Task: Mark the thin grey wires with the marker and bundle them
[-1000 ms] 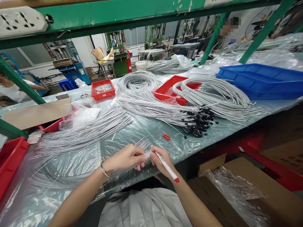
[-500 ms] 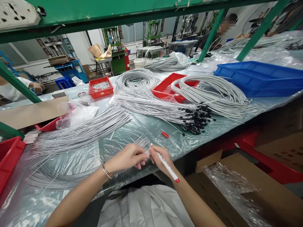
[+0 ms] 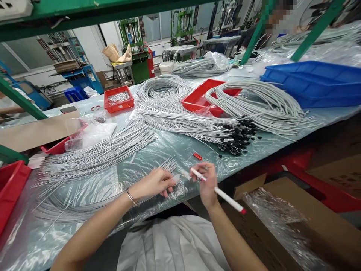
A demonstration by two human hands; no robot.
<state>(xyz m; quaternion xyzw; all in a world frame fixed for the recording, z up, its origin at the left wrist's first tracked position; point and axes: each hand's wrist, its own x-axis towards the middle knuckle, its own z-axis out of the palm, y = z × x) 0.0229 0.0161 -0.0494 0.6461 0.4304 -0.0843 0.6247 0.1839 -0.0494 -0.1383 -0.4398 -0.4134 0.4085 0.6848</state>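
Note:
In my right hand is a white marker pen with a red end, its tip pointing left toward my other hand. The fingers of my left hand are pinched on a small whitish piece, whose kind I cannot make out. Just behind that hand lies a bundle of thin grey wires, partly hidden by it. A red pen cap rests on the plastic-covered table beyond my right hand.
Long grey cables spread to the left. Coiled cables with black ends lie ahead, beside a red tray and a blue tray. A red tray of small metal parts stands behind. Cardboard boxes sit below right.
My right hand has moved right and up with the marker pen, away from my left hand. The left hand has stayed nearly in place, still pinching the small whitish piece.

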